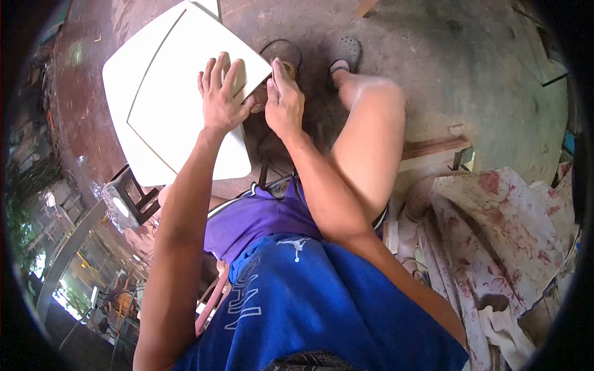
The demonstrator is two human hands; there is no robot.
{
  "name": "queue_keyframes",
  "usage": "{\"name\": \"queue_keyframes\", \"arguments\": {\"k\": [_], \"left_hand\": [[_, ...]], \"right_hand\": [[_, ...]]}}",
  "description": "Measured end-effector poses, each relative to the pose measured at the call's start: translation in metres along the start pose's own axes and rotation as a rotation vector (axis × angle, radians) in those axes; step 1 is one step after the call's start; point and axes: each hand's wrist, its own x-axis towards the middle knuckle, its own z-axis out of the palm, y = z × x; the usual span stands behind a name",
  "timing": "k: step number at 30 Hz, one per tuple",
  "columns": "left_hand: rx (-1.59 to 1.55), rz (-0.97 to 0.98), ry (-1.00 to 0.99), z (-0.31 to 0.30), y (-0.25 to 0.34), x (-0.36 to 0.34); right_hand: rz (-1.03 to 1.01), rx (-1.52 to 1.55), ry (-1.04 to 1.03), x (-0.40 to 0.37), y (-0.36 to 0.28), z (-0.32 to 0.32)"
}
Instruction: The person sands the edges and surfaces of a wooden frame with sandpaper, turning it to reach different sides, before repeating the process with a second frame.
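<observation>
A white panel (pixel 167 80) with a thin curved groove lies tilted in front of me, over to the left. My left hand (pixel 221 102) rests flat on its face near the right side, fingers spread. At the panel's right corner is my right hand (pixel 284 105), its fingers stretched along the edge and pressed together. Whatever these fingers hold, if anything, I cannot tell. Just behind that hand a yellowish round thing (pixel 288 71) partly shows, near a dark loop of cord (pixel 281 43) on the floor.
My bent leg (pixel 374 123) and a grey clog (pixel 349 51) are to the right of the panel. A wooden piece (pixel 436 147) lies beyond the knee. Flower-patterned cloth (pixel 495 216) hangs at the right. A dark-framed object (pixel 131 201) stands at the left.
</observation>
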Motion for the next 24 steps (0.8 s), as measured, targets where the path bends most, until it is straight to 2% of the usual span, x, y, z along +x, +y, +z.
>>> {"name": "queue_keyframes", "arguments": {"k": [4, 6, 10, 14, 16, 18, 19, 20, 22, 23, 24], "left_hand": [[-0.014, -0.015, 0.010, 0.000, 0.000, -0.001], [-0.020, -0.014, 0.015, 0.001, 0.000, 0.000], [-0.009, 0.003, 0.008, -0.002, 0.000, -0.002], [-0.009, -0.007, -0.001, 0.001, -0.002, -0.001], [-0.009, 0.027, 0.033, 0.001, -0.002, -0.002], [-0.002, 0.033, 0.035, 0.002, -0.001, -0.002], [0.002, 0.029, 0.035, 0.003, -0.002, -0.001], [0.001, 0.044, 0.027, 0.003, -0.003, -0.003], [-0.023, 0.036, 0.044, 0.005, -0.003, -0.002], [-0.025, 0.039, 0.037, 0.007, -0.004, -0.002], [-0.020, 0.042, 0.040, 0.007, -0.004, -0.001]], "right_hand": [[0.062, -0.012, -0.044, 0.006, 0.004, 0.001], [-0.052, -0.028, 0.004, 0.001, 0.002, 0.000], [0.025, -0.005, -0.036, 0.007, 0.014, 0.002], [-0.031, -0.036, -0.007, 0.001, -0.002, -0.005], [-0.046, -0.008, 0.076, 0.002, 0.005, -0.003], [0.181, -0.228, -0.258, 0.008, 0.023, -0.004], [0.194, -0.234, -0.249, 0.001, 0.022, 0.000], [0.305, -0.227, -0.266, -0.005, 0.022, 0.006], [0.361, -0.006, 0.035, -0.010, 0.007, 0.006], [0.369, -0.007, 0.037, -0.010, 0.010, 0.007], [0.257, -0.010, 0.156, -0.010, 0.012, 0.009]]}}
